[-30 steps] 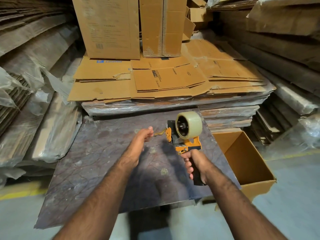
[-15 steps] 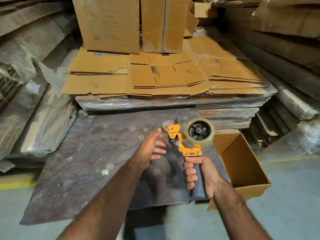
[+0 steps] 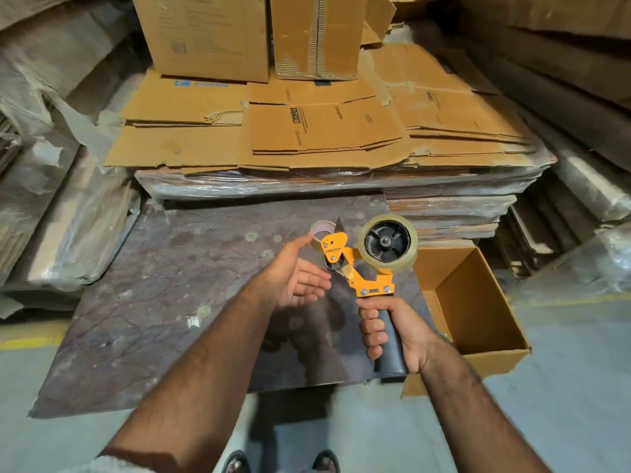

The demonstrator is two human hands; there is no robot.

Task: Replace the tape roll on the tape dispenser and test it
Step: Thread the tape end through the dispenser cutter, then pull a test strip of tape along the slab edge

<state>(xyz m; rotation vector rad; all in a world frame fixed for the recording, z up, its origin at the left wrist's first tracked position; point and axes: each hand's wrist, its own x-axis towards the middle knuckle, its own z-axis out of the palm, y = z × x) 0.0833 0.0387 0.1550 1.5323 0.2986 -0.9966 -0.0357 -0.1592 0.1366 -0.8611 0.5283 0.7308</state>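
Hiding behind the orange head of the tape dispenser (image 3: 356, 268) is most of a small, nearly used-up tape roll (image 3: 322, 229) lying on the dark marbled surface (image 3: 164, 285); only its upper arc shows, and whether it touches the dispenser cannot be told. The left thumb tip covers part of that same spot. The dispenser's black handle is largely wrapped by the right hand (image 3: 396, 332), with just its lower end showing beneath the palm. A dark pointed blade guard sticks up above the orange plate, its edge too small to read clearly. Lettering on the plate is partly legible but blurred.

The dispenser is held upright above the surface's near right part, in front of an open cardboard box (image 3: 478, 302). A full roll of clear tape (image 3: 388, 243) sits on its black spoked hub, looking glossy and yellowish. A short strip of tape seems to run down toward the roller, though it is hard to make out.

The right hand's fingers are curled tightly around the handle. The left hand (image 3: 293, 278) is open, palm up, fingers spread loosely just beside the dispenser's front roller, gripping nothing.
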